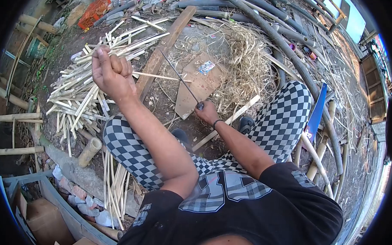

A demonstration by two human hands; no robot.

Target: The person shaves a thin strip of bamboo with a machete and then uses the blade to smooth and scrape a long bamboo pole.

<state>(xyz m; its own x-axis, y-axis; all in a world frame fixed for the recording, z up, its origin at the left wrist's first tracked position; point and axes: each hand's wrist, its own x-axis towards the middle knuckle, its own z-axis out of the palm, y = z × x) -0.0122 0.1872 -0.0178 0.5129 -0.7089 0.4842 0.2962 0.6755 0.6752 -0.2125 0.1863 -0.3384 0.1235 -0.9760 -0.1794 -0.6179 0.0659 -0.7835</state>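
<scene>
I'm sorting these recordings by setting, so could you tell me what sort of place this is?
Probably an outdoor yard for working bamboo: split strips lie heaped on bare ground, with shavings and long poles nearby.

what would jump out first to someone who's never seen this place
Probably the black-and-white checkered trousers across the middle, with a big jumble of pale split strips spread out to their left. Next, the long, thin dark tool in the right hand, pointing away from the body between those strips and a tangle of curly shavings. The blue blade standing out at the right and the orange crate at upper left add the brightest color.
</scene>
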